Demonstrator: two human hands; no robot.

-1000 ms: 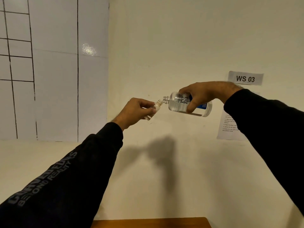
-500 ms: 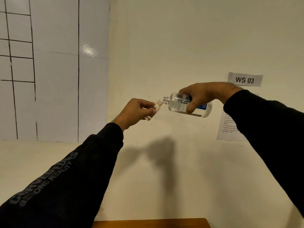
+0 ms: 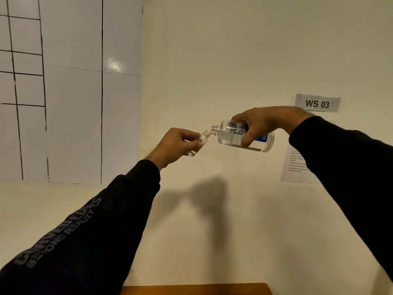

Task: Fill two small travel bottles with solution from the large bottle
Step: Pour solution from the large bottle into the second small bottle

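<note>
Mid-pour on what looks like bottle 1: right hand (image 3: pixel 265 122) grips the clear blue-labelled large bottle (image 3: pixel 244 137) tipped neck-to-neck w/ the small clear travel bottle (image 3: pixel 200 141) pinched in left hand (image 3: pixel 174 143); fill level unclear, 2nd bottle not in sight.

Both arms reach forward and upward in black sleeves, the left one printed with grey lettering along the forearm. The left hand (image 3: pixel 177 143) is raised with its wrist bent, fingers and thumb curled in a pinch at the fingertips. The right hand (image 3: pixel 265 122) comes in from the right, palm down, fingers wrapped over and thumb apparently curled beneath its load.
</note>
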